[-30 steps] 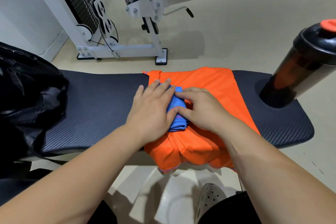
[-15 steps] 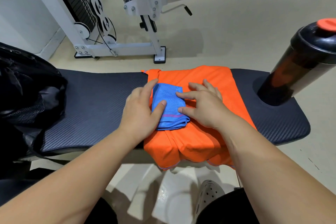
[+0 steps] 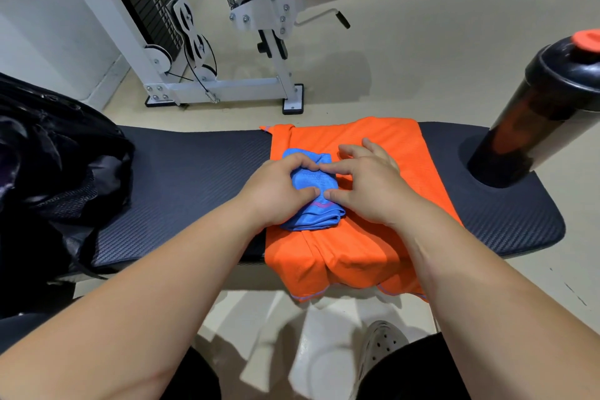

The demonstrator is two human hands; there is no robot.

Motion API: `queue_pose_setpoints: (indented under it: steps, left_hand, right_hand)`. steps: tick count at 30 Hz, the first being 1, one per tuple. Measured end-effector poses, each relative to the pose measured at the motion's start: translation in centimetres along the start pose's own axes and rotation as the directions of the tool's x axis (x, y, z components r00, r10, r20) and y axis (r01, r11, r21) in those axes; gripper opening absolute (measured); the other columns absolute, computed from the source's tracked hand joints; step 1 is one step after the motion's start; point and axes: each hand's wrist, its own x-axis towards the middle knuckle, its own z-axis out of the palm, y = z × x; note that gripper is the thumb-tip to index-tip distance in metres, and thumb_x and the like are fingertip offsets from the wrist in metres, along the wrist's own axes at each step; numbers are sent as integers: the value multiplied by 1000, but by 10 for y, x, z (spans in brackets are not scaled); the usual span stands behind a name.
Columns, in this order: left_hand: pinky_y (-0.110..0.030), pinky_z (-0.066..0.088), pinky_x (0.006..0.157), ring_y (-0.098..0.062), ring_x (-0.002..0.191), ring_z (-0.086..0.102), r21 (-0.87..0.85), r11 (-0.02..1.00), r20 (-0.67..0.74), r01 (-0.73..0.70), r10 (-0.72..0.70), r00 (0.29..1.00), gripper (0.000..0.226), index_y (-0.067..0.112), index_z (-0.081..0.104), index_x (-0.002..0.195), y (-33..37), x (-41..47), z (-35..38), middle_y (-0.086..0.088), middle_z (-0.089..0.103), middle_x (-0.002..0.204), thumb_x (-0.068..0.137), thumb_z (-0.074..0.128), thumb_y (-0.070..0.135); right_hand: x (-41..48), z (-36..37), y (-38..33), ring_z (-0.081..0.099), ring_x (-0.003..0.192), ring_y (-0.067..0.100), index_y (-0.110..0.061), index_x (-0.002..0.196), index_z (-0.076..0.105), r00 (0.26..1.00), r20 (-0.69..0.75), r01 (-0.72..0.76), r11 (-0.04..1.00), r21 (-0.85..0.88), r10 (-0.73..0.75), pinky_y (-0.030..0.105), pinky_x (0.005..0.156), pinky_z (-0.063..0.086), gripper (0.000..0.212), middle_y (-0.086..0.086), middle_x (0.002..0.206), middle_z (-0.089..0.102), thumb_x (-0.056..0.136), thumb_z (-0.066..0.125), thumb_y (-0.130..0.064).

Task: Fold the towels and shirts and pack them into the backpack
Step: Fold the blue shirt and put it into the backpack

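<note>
The blue towel [image 3: 312, 217] sits as a small folded bundle between the two hands, on top of the orange shirt [image 3: 357, 256], which lies spread over the table [image 3: 194, 172] under both palms. The left hand [image 3: 276, 187] grasps the bundle from its left side, fingers curled over the top edge and thumb tucked against the near part. The right hand [image 3: 367, 185] is released, only its forefinger and thumb tips touching the towel's right side, the other fingers lying spread on the shirt beyond. The bundle's long axis runs away from the person, parallel to the palms that flank it.

The move to come likely turns on one thing — the backpack [image 3: 48, 172] lies well apart to the outside of the left hand, across a bare stretch of table. That hand is the nearer one and already has the grip, so a carry leftward would suit it best — though whether the bag's mouth is open I cannot tell.
</note>
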Motion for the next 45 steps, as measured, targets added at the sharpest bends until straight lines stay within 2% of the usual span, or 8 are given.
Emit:
queue_pose_setpoints:
  steps: [7, 14, 21, 26, 29, 34, 38, 45]
  left_hand:
    - [-36, 49, 87, -25, 92, 58, 169, 983, -178, -75, 105, 979, 32, 36, 64, 110, 27, -19, -7, 4, 41, 98, 81, 75, 32]
    - [-12, 39, 92, -6, 105, 54, -199, 965, -221, -170, 125, 967, 35, 37, 63, 101, 28, -41, -58, 6, 58, 112, 79, 76, 13]
    - [-18, 41, 83, -4, 102, 57, -247, 963, -260, -104, 37, 965, 40, 41, 63, 96, -10, -99, -132, 9, 61, 112, 78, 75, 8]
    - [-20, 42, 91, -4, 100, 56, -20, 999, -263, 36, -40, 964, 47, 46, 64, 97, -61, -153, -197, 9, 59, 107, 73, 77, 8]
    - [-27, 47, 77, -6, 85, 60, -114, 988, -250, 101, -127, 960, 39, 39, 68, 98, -84, -182, -240, 16, 64, 95, 73, 79, 11]
    - [-36, 47, 80, -15, 81, 58, -266, 957, -326, 119, -206, 923, 40, 28, 70, 100, -122, -211, -292, 5, 67, 93, 60, 75, 24]
    - [-38, 40, 74, -22, 77, 53, -408, 896, -269, 176, -302, 914, 49, 22, 70, 99, -153, -214, -313, -20, 62, 92, 52, 75, 33]
    - [-34, 45, 71, -20, 71, 60, -453, 810, -57, 374, -444, 894, 35, 26, 70, 95, -187, -217, -306, -4, 65, 83, 60, 75, 21]
  right_hand:
    - [-20, -7, -16, 22, 150, 31, -44, 143, 50, 999, 11, -34, 995, 97, 33, 49, 122, 18, 56, 3, 158, 38, 89, 49, -61]
    - [-31, -38, -57, 43, 138, 13, -24, 143, 56, 986, -109, 152, 947, 282, -126, 19, 114, 27, 48, 2, 147, 52, 96, 65, -28]
    - [-30, -36, -134, 44, 134, 6, -27, 141, 57, 944, -18, 323, 907, 270, -330, 28, 114, 34, 49, -3, 143, 52, 95, 64, -41]
    - [-8, -34, -212, 37, 143, 23, -32, 143, 52, 863, 109, 484, 870, 97, -493, 38, 118, 31, 51, 5, 155, 40, 96, 55, -52]
    - [11, -39, -269, 25, 148, 25, -39, 149, 43, 809, 73, 581, 812, 59, -583, 38, 121, 24, 53, 2, 163, 27, 98, 54, -50]
    - [48, -28, -357, 4, 155, 31, -57, 143, 42, 731, 125, 671, 740, 44, -671, 49, 124, 14, 48, -3, 169, -7, 96, 55, -54]
    - [79, -19, -402, 15, 153, 35, -61, 143, 36, 740, 219, 643, 764, 45, -636, 46, 123, 21, 56, 2, 167, -17, 92, 59, -58]
    - [133, -25, -424, 31, 148, 15, -49, 153, 28, 840, 106, 517, 844, 146, -533, 35, 121, 27, 65, 1, 162, 32, 94, 53, -62]
